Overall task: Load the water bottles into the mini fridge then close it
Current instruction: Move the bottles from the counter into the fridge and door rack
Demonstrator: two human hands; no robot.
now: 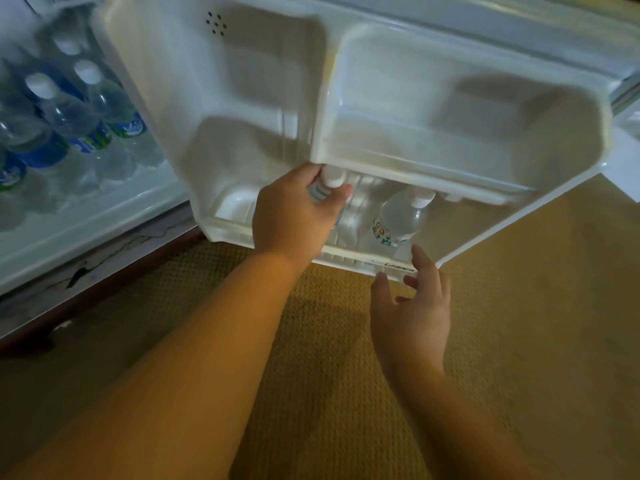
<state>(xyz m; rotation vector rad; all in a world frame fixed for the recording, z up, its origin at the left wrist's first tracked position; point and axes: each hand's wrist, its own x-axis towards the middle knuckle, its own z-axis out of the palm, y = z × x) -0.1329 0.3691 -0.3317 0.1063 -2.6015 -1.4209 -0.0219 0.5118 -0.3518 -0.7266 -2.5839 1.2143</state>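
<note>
The white mini fridge door [242, 98] stands open in front of me, its inner side facing me. My left hand [294, 213] grips a clear water bottle with a white cap [331, 176] by its neck, in the door's lower shelf [349, 254]. A second clear bottle [398, 216] stands in the same shelf to the right. My right hand [412, 313] hovers just below that shelf with fingers spread, holding nothing. Several blue-labelled bottles [69, 112] stand inside the fridge [86, 216] at the left.
A tan woven carpet [519, 306] covers the floor under the door. A dark wooden base [104, 271] runs beneath the fridge body at the left. The door's upper compartment [450, 126] holds nothing.
</note>
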